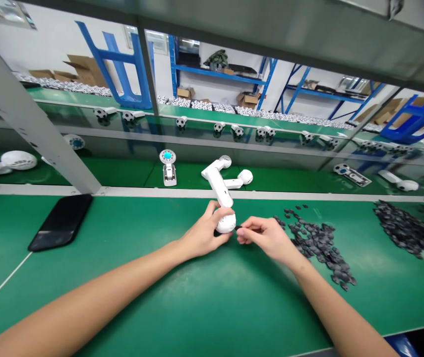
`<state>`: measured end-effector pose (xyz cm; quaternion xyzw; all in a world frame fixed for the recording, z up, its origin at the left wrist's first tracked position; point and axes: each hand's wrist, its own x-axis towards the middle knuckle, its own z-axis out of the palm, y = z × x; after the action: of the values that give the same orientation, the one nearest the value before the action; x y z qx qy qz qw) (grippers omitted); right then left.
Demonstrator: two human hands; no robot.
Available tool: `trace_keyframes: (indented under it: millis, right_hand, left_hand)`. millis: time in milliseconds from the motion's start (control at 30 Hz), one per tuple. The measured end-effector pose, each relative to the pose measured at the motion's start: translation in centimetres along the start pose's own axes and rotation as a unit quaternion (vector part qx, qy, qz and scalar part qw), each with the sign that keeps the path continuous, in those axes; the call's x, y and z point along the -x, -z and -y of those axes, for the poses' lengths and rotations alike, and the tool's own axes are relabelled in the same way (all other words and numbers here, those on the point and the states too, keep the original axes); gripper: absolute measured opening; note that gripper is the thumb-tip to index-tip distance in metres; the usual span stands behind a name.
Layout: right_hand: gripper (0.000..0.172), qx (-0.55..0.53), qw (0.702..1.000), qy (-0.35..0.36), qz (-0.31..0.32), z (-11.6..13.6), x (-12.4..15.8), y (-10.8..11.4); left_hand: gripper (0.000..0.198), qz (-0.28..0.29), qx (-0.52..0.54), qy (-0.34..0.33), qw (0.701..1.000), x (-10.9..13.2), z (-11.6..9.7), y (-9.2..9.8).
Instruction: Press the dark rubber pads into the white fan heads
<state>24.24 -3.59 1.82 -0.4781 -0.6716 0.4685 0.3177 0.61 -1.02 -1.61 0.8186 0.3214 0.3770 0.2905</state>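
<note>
Clasping the round end of a white device (222,196) between thumb and fingers, the left hand (203,234) steadies it beside the right hand (267,237), whose fingertips pinch a small black piece (238,227) near that end. Both forearms (122,292) angle inward. Loose black pieces (319,243) lie rightward, a dark phone (62,223) leftward, another white device (246,176) beyond the rail (141,192).

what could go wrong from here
The right hand pinches a small black piece with its fingertips, so it might slip. Dropped near the loose black pile, it could be hard to pick out. Only the left hand grips the white device, so it could twist.
</note>
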Motion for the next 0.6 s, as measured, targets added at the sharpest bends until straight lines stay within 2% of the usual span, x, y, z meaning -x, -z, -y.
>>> trace_keyframes:
  millis: [167,333,600]
  right_hand:
    - [0.028,-0.023,0.999,-0.022,-0.017,0.1,-0.1,-1.5]
    - [0.026,0.039,0.996,0.0,-0.077,0.8,0.2,-2.2]
    - [0.022,0.064,0.994,-0.017,-0.081,0.8,0.5,-2.5]
  left_hand:
    - [0.06,0.053,-0.006,0.02,0.998,0.0,-0.2,0.0]
    - [0.072,0.076,0.032,0.038,0.996,-0.1,-1.0,0.3]
    - [0.053,0.057,0.02,0.071,0.996,0.2,-1.8,0.0]
